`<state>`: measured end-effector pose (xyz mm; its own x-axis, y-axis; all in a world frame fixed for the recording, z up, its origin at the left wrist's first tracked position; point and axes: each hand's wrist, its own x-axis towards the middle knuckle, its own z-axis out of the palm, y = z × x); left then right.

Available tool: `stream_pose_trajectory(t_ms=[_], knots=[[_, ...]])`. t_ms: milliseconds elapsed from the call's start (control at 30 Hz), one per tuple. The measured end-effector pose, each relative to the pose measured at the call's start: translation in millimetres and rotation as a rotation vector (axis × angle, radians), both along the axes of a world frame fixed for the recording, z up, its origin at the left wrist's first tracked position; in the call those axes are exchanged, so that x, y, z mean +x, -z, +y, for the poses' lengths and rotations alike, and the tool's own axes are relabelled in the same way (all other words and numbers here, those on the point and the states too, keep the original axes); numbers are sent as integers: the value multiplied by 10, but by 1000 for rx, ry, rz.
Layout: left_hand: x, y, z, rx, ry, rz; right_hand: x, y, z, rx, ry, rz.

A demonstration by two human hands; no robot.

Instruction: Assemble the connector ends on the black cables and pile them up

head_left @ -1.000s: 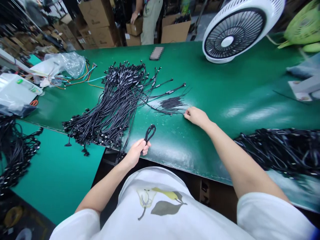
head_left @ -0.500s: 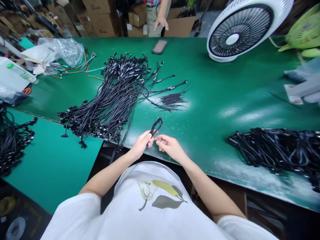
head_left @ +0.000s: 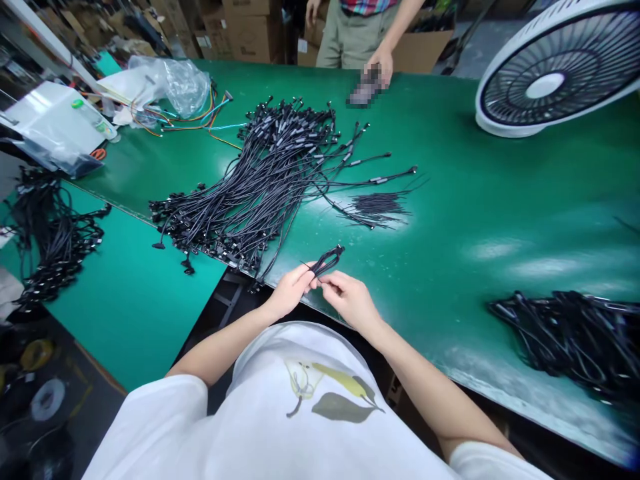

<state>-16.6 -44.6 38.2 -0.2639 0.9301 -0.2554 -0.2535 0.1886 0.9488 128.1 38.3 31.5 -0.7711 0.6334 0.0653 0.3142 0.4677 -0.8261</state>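
Note:
My left hand (head_left: 291, 289) is closed around a folded black cable (head_left: 327, 260), held just above the near edge of the green table (head_left: 465, 193). My right hand (head_left: 347, 299) meets it from the right, fingers pinched on a thin black tie at the cable's bundle. Beyond my hands lies a large heap of loose black cables (head_left: 255, 180). A small pile of thin black ties (head_left: 380, 205) lies to its right.
A heap of bundled black cables (head_left: 575, 337) lies at the right. A white fan (head_left: 555, 73) stands at the back right. Another person (head_left: 365, 27) stands at the far edge, hand on a blurred object. Plastic bags (head_left: 165, 80), coloured wires and more cables (head_left: 50, 233) lie left.
My right hand left the tie pile, came back to the left hand and now pinches a tie at the folded cable. The person at the far edge reached to the blurred object.

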Motion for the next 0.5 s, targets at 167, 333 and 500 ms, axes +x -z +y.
stream_pose_trajectory(t_ms=[167, 333, 500], knots=[[-45, 43, 49, -11, 39, 238, -28, -159, 111, 804, -264, -95], [-83, 139, 99, -116, 138, 103, -80, -281, 245, 1053, -591, -89], [-96, 209, 109, -166, 213, -50, -130, -373, 189, 1283, -720, -282]])
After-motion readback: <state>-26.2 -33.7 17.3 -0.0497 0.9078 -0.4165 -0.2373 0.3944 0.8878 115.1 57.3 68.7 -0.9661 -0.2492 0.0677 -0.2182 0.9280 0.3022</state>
